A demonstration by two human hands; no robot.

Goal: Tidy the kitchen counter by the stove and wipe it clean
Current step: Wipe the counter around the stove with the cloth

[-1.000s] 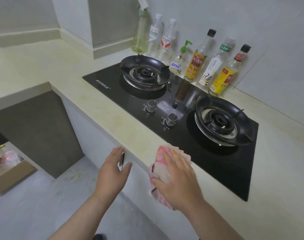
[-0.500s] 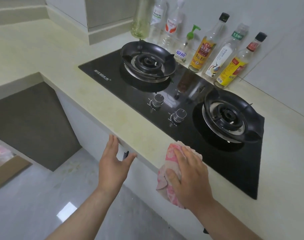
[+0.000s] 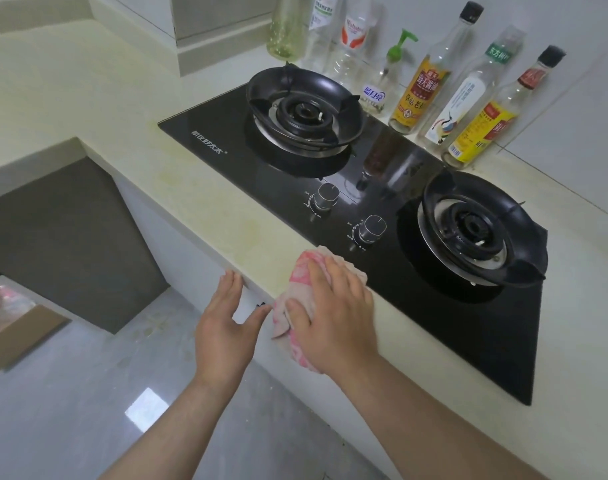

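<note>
A pink and white cloth [image 3: 300, 271] lies on the front strip of the cream counter [image 3: 226, 216], just in front of the black glass stove [image 3: 416, 271]. My right hand [image 3: 333, 313] presses flat on the cloth and grips its near edge, which hangs over the counter's lip. My left hand [image 3: 226, 323] is held open below the counter edge, fingers apart, cupped beside the cloth and holding nothing.
Two black burners [image 3: 302, 109] [image 3: 475, 230] and two knobs [image 3: 325, 199] sit on the stove. Several bottles [image 3: 416, 91] line the wall behind it. A cardboard box [image 3: 15, 327] stands on the floor at left.
My right hand has slid the cloth leftward along the counter's front strip, closer to my left hand. The left hand stays cupped under the edge. The camera has moved closer.
</note>
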